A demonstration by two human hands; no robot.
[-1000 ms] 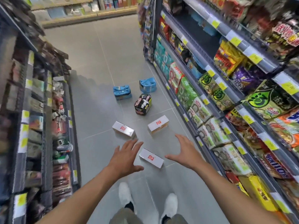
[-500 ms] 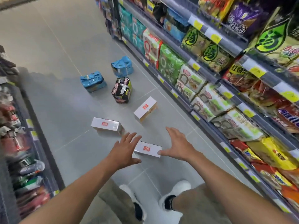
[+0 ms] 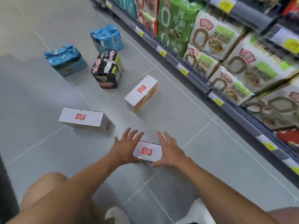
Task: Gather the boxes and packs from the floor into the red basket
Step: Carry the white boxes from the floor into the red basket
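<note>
Floor: grey tiled floor [image 3: 186,126] of a shop aisle, crossed by pale grout lines.
Shelving: shelf unit [image 3: 191,65] along the right side, stacked with green-and-white noodle packs [image 3: 215,34]; yellow price tags [image 3: 163,53] sit on its front rails.
Nearest box [image 3: 148,151]: white with a red logo on top, lying flat on the floor between the 2 hands.
Left hand [image 3: 125,147]: palm down, fingers straight and spread, over the left end of the nearest box and hiding that end. Nothing is gripped; actual contact cannot be told.
Right hand [image 3: 168,150]: palm down, fingers straight and spread, at the right end of the nearest box with the thumb by its near corner. Nothing is gripped; contact is unclear.
Left box [image 3: 81,118]: same white kind, flat on the floor, beyond and left of the hands.
Far box [image 3: 141,92]: same kind, lying at an angle beyond the hands, apart from the other 2.
Black pack [image 3: 106,69]: standing on the floor beyond the far box.
Left blue pack [image 3: 64,59]: on the floor just left of the black pack.
Rear blue pack [image 3: 106,38]: behind the black pack, nearer the shelf unit.
Person: bare forearms reach forward, a bare knee [image 3: 45,183] shows at lower left, and white shoes [image 3: 116,214] at the bottom edge.
</note>
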